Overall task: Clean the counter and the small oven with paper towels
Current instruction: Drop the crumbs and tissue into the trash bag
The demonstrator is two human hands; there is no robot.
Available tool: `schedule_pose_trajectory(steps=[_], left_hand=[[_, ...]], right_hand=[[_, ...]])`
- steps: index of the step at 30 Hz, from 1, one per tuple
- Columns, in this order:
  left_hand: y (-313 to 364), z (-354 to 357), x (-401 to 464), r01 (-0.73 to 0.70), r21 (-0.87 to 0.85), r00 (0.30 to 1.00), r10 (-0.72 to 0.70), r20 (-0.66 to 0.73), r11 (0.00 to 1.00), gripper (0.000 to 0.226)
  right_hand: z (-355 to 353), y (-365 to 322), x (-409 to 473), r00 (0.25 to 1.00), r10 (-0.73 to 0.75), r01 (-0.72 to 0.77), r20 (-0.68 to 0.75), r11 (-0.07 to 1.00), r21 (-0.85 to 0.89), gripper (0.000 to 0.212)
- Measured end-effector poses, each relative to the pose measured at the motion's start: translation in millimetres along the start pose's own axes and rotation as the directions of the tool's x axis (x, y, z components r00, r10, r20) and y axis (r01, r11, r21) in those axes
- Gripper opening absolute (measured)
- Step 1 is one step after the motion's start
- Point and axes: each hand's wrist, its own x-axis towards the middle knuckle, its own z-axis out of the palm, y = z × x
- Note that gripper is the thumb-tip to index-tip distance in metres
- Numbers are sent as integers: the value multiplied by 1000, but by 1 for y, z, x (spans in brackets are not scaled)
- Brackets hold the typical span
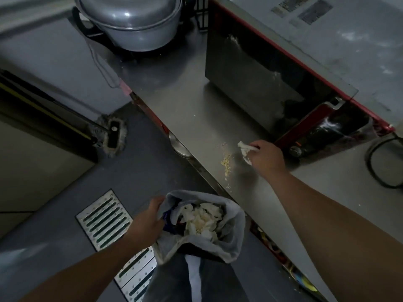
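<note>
From the head camera I am looking down along the steel counter (196, 101) with the small oven (272, 83) standing on it, door toward me. My right hand (267, 159) is curling its fingers around a crumpled paper towel (245, 150) and pressing it to the counter just in front of the oven's lower corner. Just beside the towel, toward the counter's edge, a line of pale crumbs (226, 165) is lying unswept. My left hand (148, 219) is gripping the rim of a trash bag (233, 236) held below the counter edge, its mouth open and already holding a heap of used towels (202, 216). I am judging the job as partly done: that heap suggests wiping is well under way, but the crumbs are waiting to be pushed into the bag, and the oven's dark glass is showing pale smears, so it looks uncleaned. The oven's right end and knobs are dim and hard to read, its inside is hidden, and the big lidded pot (133, 22) at the far end is cut off by the frame.
</note>
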Motion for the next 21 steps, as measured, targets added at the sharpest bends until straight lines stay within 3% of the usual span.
schedule_pose_trajectory(steps=[4,8,16,21], left_hand=[[2,-13,23,-90,37,992,86,90,995,42],[-3,-17,54,-108,-4,992,108,69,994,46],[6,0,111,-142,-29,989,143,30,989,54],[23,16,135,-203,-62,979,204,14,977,55]], right_hand=[[14,4,11,998,62,-62,-22,998,-28,21],[31,8,26,997,76,-77,-35,996,-43,21],[49,10,55,978,-78,56,-192,992,-115,24],[64,10,69,979,-173,149,-104,967,-208,35]])
